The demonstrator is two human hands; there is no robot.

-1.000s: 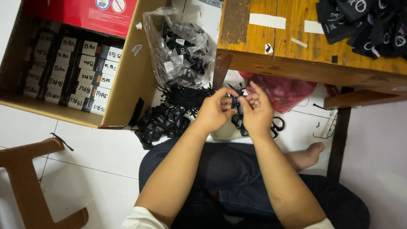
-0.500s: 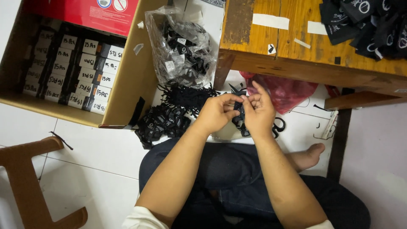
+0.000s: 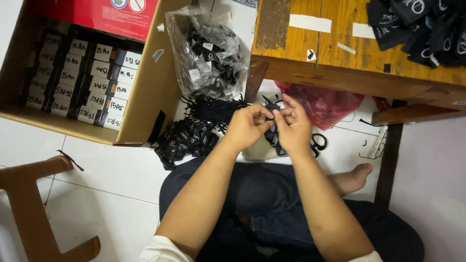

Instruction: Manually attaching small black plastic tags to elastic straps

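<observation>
Head view: you are pinching a small black tag between both hands above your lap.
Your left hand [image 3: 247, 127] and right hand [image 3: 292, 127] are closing fingertips on the black tag [image 3: 273, 127]; keep it taut, near the tag pile [image 3: 187, 139].

One head camera is looking steeply down from just above the left hand [image 3: 247, 127] and right hand [image 3: 292, 130], taking in lap and floor [image 3: 116, 170] beyond them.
</observation>
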